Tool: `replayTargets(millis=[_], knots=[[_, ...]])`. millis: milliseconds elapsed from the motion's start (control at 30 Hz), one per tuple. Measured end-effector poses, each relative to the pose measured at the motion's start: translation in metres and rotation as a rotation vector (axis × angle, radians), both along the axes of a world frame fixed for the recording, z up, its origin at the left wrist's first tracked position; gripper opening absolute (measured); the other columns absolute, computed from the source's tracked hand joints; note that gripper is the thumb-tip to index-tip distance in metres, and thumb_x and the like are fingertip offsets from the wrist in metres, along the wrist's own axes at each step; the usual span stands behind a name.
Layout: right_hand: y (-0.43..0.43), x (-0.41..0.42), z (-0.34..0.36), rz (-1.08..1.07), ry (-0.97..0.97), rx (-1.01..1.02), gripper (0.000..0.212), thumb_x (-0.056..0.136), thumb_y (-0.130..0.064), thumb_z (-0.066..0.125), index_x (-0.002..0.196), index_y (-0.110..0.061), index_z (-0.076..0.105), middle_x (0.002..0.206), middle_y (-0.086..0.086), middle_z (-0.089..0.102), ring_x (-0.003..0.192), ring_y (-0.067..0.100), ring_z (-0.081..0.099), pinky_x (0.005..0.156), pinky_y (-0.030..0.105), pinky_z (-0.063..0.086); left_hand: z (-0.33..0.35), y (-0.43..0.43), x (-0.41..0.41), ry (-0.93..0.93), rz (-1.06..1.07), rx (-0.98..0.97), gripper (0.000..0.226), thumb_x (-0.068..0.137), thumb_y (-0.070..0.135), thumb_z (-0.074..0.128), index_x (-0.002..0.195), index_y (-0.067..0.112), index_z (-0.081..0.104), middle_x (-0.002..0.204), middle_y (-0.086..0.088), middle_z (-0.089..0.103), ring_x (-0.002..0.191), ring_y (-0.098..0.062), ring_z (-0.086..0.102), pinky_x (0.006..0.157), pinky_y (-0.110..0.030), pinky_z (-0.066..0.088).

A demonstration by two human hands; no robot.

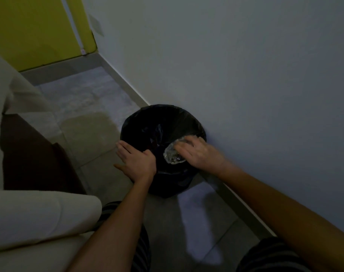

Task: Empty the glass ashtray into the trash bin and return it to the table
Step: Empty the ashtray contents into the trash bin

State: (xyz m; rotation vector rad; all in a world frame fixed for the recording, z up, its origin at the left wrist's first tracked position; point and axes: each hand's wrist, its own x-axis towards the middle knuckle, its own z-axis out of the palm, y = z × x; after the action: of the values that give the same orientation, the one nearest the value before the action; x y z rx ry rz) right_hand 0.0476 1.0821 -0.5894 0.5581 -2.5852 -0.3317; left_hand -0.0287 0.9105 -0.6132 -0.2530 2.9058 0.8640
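Note:
A round trash bin [147, 118] lined with a black bag stands on the floor against the pale wall. My right hand [198, 154] grips the glass ashtray [172, 155] and holds it tilted over the bin's opening, on the bin's right side. My left hand [136, 160] rests flat on the bin's near left rim, fingers spread, thumb hooked over the edge. The bin's inside is dark and I cannot make out its contents.
A cream sofa [35, 218] with a dark brown base fills the left side. The grey skirting board [243, 205] runs along the wall on the right. A yellow-green panel [37, 30] stands at the far end. Tiled floor [196, 232] lies between my striped-trousered knees.

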Motion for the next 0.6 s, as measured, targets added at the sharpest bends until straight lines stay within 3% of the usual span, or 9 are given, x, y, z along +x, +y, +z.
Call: replayTargets(millis=[133,400,600], knots=[[0.002,0.021,-0.019,0.021,-0.084,-0.012,0.032,0.102,-0.007,0.021,0.112,-0.01,0.052,0.105,0.009,0.074,0.087,0.031,0.071,0.056,0.038,0.059,-0.001,-0.001,-0.003,0.004,0.009,0.006,0.081,0.089,0.027,0.044,0.154,0.001,0.005,0.164,-0.014,0.007,0.151,-0.028,0.012,0.115,-0.061,0.016],[-0.001,0.008,-0.002,0.007,0.077,-0.088,0.025,0.102,-0.006,0.032,0.112,-0.006,0.055,0.106,0.012,0.073,0.089,0.032,0.071,0.063,0.04,0.06,-0.004,-0.002,-0.004,0.007,0.036,0.004,0.08,0.088,0.025,0.044,0.154,0.0,0.006,0.164,-0.013,0.006,0.152,-0.027,0.008,0.117,-0.063,0.005],[0.003,0.019,-0.016,0.004,0.014,-0.043,0.028,0.101,-0.006,0.028,0.11,-0.009,0.055,0.105,0.009,0.074,0.087,0.03,0.071,0.059,0.037,0.059,-0.002,0.002,-0.006,0.006,0.05,0.011,0.081,0.088,0.027,0.045,0.154,0.001,0.006,0.165,-0.012,0.004,0.152,-0.025,0.007,0.117,-0.063,0.002]])
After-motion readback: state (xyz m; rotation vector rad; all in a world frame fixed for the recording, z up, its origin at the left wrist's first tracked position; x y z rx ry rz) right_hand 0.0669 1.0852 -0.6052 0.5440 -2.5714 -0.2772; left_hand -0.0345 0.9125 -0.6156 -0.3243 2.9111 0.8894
